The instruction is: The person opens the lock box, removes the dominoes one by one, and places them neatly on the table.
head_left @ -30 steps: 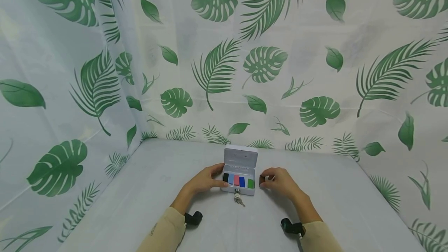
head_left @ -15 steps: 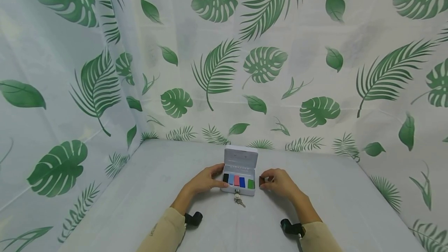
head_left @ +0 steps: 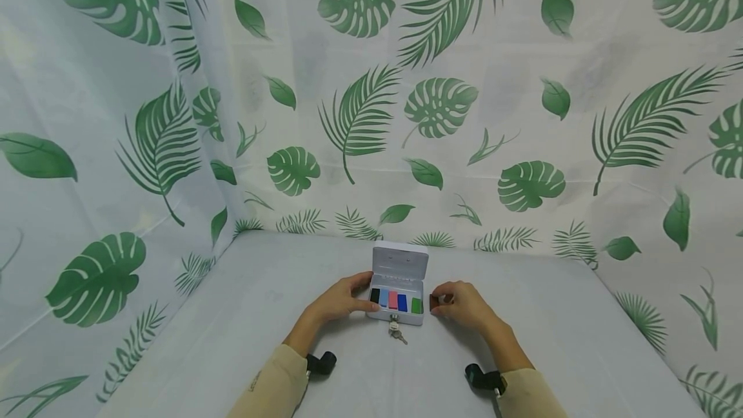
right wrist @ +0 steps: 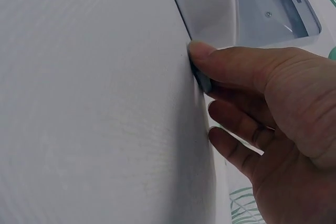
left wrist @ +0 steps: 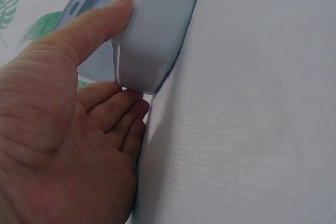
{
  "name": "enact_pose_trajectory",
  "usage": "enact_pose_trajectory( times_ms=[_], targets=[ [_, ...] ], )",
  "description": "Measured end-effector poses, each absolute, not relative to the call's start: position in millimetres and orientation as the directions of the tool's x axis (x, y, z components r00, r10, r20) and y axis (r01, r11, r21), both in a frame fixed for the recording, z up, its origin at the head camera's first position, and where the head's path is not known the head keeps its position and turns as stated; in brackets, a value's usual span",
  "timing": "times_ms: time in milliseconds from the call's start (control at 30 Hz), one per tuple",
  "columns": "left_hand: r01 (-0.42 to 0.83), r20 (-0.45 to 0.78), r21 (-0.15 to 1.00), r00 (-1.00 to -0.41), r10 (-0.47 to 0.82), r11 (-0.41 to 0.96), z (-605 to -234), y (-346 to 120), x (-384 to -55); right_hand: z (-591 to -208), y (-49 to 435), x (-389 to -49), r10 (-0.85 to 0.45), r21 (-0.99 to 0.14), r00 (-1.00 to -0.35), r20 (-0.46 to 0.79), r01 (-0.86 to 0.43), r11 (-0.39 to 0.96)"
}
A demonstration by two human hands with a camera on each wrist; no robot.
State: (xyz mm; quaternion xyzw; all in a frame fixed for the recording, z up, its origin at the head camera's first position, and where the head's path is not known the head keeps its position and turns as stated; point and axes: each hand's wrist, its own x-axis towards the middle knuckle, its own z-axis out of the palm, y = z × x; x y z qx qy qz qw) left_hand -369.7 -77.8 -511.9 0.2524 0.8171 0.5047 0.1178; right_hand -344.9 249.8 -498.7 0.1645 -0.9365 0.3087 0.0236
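A pale grey metal cash box [head_left: 406, 317] stands with its lid [head_left: 399, 260] up. Inside lie several small flat blocks, among them a black block [head_left: 375, 295], a pink block [head_left: 393, 300] and a green block [head_left: 416, 305]. My left hand [head_left: 339, 298] grips the box's left end, thumb on the front rim and fingers at the side, as the left wrist view shows. Just right of the box, apart from it, my right hand [head_left: 464, 302] pinches a small dark brown block [head_left: 433, 302] between thumb and fingers, low at the tabletop; in the right wrist view the thumb mostly hides it.
Keys [head_left: 397, 332] hang from the lock on the box's front. White cloth covers the table [head_left: 395, 379]. Behind it and at the sides hangs a white curtain [head_left: 453, 179] with green leaf prints. A small black camera [head_left: 484, 378] sits at each wrist.
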Motion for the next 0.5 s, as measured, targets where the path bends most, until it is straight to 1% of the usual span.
enact_pose_trajectory(
  times_ms=[500],
  targets=[
    [0.292,0.06,0.88,-0.85,0.523,0.375,-512.3,-77.6,-369.7,-498.2,248.4,-342.8,-0.276,-0.563,-0.951,0.14,-0.306,0.768]
  ],
)
